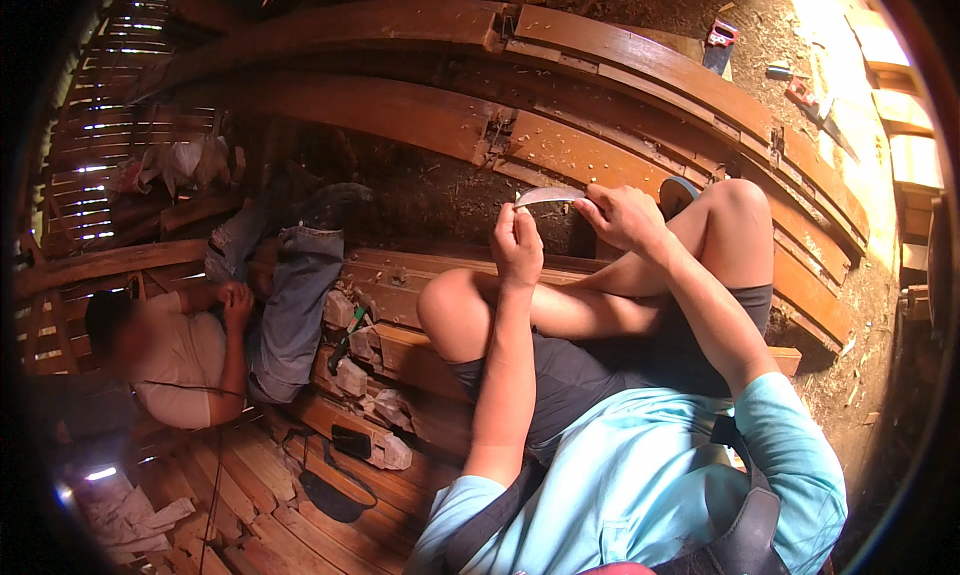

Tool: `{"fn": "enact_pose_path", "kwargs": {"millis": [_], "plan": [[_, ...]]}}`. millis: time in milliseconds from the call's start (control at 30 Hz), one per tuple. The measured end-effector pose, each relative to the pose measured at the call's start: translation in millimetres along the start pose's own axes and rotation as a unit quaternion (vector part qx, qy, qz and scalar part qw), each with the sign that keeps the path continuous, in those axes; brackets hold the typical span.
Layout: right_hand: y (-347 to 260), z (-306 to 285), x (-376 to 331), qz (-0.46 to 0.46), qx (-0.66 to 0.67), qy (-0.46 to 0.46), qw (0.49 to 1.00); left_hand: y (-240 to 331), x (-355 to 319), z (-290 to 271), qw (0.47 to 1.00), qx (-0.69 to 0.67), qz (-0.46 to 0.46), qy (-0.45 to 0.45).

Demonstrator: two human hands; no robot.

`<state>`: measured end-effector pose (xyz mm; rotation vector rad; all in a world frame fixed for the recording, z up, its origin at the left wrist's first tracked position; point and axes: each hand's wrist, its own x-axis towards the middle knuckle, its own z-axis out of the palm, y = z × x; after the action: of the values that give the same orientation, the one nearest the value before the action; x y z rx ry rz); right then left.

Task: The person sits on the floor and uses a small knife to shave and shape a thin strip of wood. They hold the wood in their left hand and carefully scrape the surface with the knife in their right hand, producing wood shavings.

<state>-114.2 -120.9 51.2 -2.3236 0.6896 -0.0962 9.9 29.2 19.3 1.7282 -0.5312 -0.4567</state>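
Observation:
My right hand (628, 217) is closed around the handle end of a knife with a curved, pale blade (550, 194). The handle itself is hidden by the fingers. The blade points left, toward my left hand (518, 245), which is raised with its fingertips pinched together right by the blade's tip. A tiny pale bit shows at those fingertips, too small to name. Both hands are held above my bent, bare legs, in front of the long brown wooden beams.
Long notched wooden beams (585, 150) with scattered chips stretch across the front. Red-handled saws (720, 43) lie at the far right. Another person (180, 365) sits at left, hands together. Wood offcuts (350, 377), a phone (351, 441) and a dark cap (335, 497) lie between us.

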Motion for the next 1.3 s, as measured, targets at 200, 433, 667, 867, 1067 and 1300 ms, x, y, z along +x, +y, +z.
{"fn": "enact_pose_path", "kwargs": {"millis": [200, 433, 667, 867, 1067, 1300], "plan": [[55, 16, 22, 0.250, 0.061, 0.065, 0.964, 40, -18, 26, 0.975, 0.140, 0.153, -0.083], [3, -19, -2, 0.020, 0.113, 0.028, 0.993, 19, 5, 3, 0.985, -0.144, -0.091, 0.023], [0, -10, -4, 0.006, 0.013, -0.004, 1.000, 27, -3, 2, 0.870, -0.434, -0.218, -0.092], [0, -18, -3, 0.001, 0.025, -0.043, 0.999, 37, -2, -2, 0.791, -0.540, -0.255, -0.134], [-3, -10, -4, 0.012, 0.026, -0.052, 0.998, 40, -2, 2, 0.739, -0.602, -0.261, -0.155], [2, 2, -3, 0.010, -0.007, 0.038, 0.999, 38, -6, 8, 0.747, -0.601, -0.240, -0.153]]}}
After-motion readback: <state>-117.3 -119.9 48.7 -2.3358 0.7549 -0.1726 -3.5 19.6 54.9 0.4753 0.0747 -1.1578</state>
